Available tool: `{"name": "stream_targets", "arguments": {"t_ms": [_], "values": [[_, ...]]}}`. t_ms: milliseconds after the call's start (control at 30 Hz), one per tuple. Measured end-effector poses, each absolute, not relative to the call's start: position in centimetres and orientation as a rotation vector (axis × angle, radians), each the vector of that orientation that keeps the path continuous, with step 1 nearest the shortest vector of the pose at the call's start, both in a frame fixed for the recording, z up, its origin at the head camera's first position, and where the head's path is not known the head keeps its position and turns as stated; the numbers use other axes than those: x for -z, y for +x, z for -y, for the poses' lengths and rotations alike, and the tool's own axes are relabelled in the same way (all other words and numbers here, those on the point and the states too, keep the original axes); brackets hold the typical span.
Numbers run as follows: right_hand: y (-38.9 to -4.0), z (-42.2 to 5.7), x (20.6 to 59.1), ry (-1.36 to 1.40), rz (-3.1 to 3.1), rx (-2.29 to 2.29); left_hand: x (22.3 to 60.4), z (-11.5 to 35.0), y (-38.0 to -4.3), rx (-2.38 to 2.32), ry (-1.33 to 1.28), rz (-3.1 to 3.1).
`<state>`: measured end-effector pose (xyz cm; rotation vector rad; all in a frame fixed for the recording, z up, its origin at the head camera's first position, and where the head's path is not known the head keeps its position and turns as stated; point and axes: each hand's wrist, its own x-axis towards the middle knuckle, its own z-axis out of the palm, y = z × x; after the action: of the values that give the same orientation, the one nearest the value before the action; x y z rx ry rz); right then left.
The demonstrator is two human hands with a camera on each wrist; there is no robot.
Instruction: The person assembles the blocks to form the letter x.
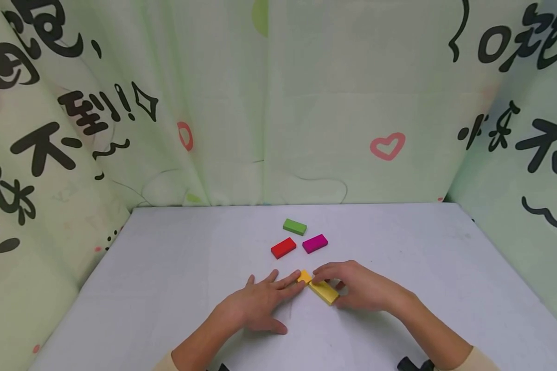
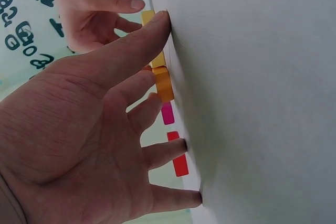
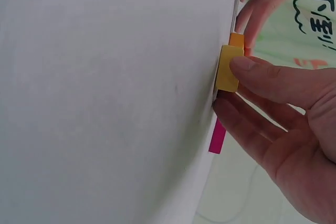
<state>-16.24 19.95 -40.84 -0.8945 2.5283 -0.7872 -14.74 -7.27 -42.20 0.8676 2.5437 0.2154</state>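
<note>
My right hand (image 1: pixel 364 286) holds a yellow block (image 1: pixel 324 292) on the white table, its long side slanting toward me. In the right wrist view the thumb presses the near end of that yellow block (image 3: pixel 227 69). An orange block (image 1: pixel 304 277) meets the yellow one's far end. My left hand (image 1: pixel 262 304) lies with fingers spread, index and middle fingertips against the orange block's left side. From the left wrist, the left thumb crosses in front of part of the yellow block, and the orange block (image 2: pixel 164 85) shows beside the fingertips.
Beyond the hands lie a red block (image 1: pixel 283 248), a magenta block (image 1: pixel 315 243) and, farther back, a green block (image 1: pixel 294 226). A pale green curtain (image 1: pixel 320 103) with black writing surrounds the white table (image 1: pixel 190 247) at the back and both sides.
</note>
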Motion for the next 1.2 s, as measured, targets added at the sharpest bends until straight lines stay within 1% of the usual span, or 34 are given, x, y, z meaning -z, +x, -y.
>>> {"name": "stream_targets", "arguments": {"t_ms": [333,1200], "values": [[-16.2,-19.5,40.9,-0.942,-2.560,0.708,42.3,7.3,-14.8,-0.231,0.862,-2.534],[-15.8,-18.6,41.1,-0.918,-2.591,0.668,42.1,7.4,-14.7,-0.237,0.870,-2.536]]}}
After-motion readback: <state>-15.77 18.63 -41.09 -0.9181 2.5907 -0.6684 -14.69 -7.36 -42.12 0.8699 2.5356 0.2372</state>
